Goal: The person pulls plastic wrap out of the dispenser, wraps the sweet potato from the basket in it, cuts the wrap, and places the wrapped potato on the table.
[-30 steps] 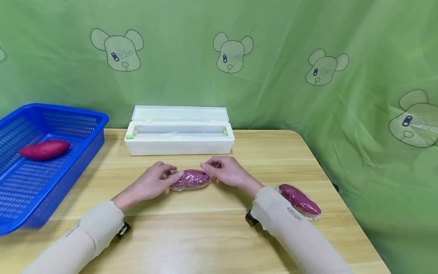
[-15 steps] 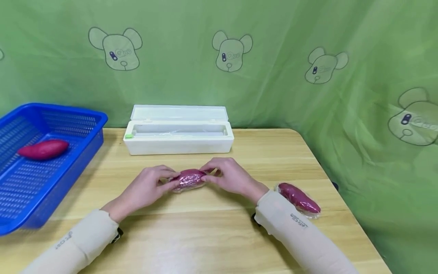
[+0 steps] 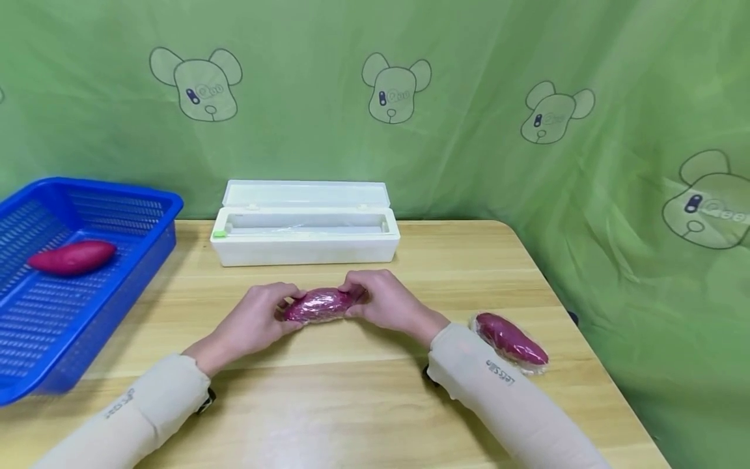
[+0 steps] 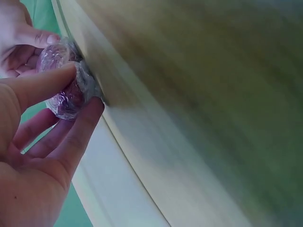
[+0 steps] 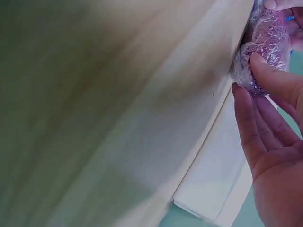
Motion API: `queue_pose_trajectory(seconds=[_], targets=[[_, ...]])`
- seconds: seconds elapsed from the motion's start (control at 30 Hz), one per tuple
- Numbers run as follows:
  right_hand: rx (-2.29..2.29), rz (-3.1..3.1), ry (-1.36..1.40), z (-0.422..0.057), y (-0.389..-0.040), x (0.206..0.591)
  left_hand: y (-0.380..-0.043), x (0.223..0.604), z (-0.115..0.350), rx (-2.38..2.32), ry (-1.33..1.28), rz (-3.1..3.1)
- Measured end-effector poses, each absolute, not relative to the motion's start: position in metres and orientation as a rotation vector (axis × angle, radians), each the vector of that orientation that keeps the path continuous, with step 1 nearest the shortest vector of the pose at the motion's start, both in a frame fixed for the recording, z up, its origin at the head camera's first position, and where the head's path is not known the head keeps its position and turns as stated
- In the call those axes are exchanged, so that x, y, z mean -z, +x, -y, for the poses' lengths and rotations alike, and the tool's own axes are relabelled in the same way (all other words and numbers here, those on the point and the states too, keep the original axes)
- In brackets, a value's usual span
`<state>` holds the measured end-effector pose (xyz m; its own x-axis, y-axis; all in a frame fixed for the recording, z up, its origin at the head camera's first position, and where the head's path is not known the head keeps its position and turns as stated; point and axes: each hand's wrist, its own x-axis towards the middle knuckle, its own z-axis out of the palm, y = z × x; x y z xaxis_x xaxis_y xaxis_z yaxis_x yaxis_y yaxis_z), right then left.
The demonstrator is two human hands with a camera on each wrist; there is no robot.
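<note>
A purple sweet potato (image 3: pixel 319 305) in crinkled clear plastic wrap lies crosswise on the table between both hands. My left hand (image 3: pixel 258 320) holds its left end, thumb on the near side and fingers on the far side. At the other end, my right hand (image 3: pixel 389 303) grips it between thumb and fingers. In the left wrist view, bunched wrap (image 4: pixel 87 82) shows at the end between thumb and forefinger. The right wrist view likewise shows folded wrap (image 5: pixel 244 71) beside the thumb. Near the right forearm lies a second wrapped sweet potato (image 3: pixel 511 339).
Behind the hands stands a white cling film box (image 3: pixel 307 251) with its lid raised and a film roll inside. On the left, a blue plastic basket (image 3: pixel 125 277) holds one unwrapped sweet potato (image 3: pixel 73 257). A green curtain (image 3: pixel 457 143) hangs behind the wooden table (image 3: pixel 328 404).
Both hands have changed their hold at the ends of the sweet potato, which has shifted slightly left and turned a little. The basket, box and second wrapped sweet potato stay put.
</note>
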<state>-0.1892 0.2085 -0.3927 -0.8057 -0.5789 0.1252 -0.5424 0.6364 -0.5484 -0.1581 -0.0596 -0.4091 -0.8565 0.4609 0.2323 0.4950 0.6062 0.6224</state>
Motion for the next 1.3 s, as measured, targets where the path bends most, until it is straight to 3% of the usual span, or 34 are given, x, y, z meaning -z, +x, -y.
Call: queue_pose_trajectory(seconds=[0.43,1.0,1.3], targets=[[0.634,-2.922,-0.784,-0.232,-0.188,0.364,-0.171,0.397,0.02,1.236,-0.753,2.811],[0.681,-3.051,-0.534,-0.381,-0.16,0.335,-0.186,0.383,-0.124,1.538,-0.902,2.66],[0.692,-3.077,-0.438,-0.421,-0.151,0.335,-0.188,0.383,-0.162,1.584,-0.92,2.667]])
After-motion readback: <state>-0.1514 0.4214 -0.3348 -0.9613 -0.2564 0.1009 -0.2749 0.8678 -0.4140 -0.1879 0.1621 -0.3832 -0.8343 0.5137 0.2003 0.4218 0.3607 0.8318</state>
